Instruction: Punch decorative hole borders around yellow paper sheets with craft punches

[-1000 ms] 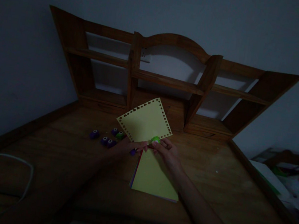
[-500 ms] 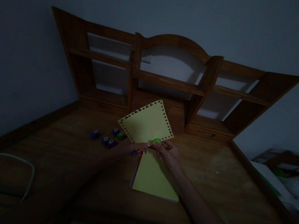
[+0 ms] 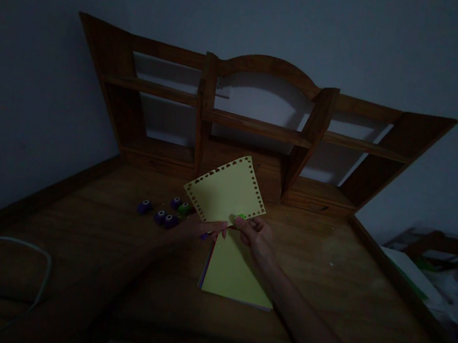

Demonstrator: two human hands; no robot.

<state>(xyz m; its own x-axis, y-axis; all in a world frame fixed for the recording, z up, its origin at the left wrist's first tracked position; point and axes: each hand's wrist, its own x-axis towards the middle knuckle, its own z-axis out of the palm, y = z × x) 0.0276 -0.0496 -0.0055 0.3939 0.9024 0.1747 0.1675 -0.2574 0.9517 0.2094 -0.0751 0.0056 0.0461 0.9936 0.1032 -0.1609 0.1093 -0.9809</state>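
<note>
Forearms (image 3: 305,314) angle inward over the counter (image 3: 332,286) as the right grip (image 3: 256,234) clamps a green punch (image 3: 240,217) at the near edge of a pattern-bordered yellow sheet (image 3: 227,189), the left grip (image 3: 207,228) pinching that edge.

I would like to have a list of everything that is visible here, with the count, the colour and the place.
Desk: one, brown, foreground
Wall: pale, behind
Shelf: one, brown, desk's back
Socket: one, whitish, behind shelf
Sheet: one, yellow with cut-out border, centre
Stack: one, yellow top, nearer than sheet
Held punch: one, green, sheet's near edge
Purple punches: four, purple, left of sheet
Green punch: one, green, beside those
Cable: white, lower left
Side items: uncountable, white, green and brown, far right
Left hand: one, bare, sheet's near edge
Right hand: one, bare, holding held punch
</note>
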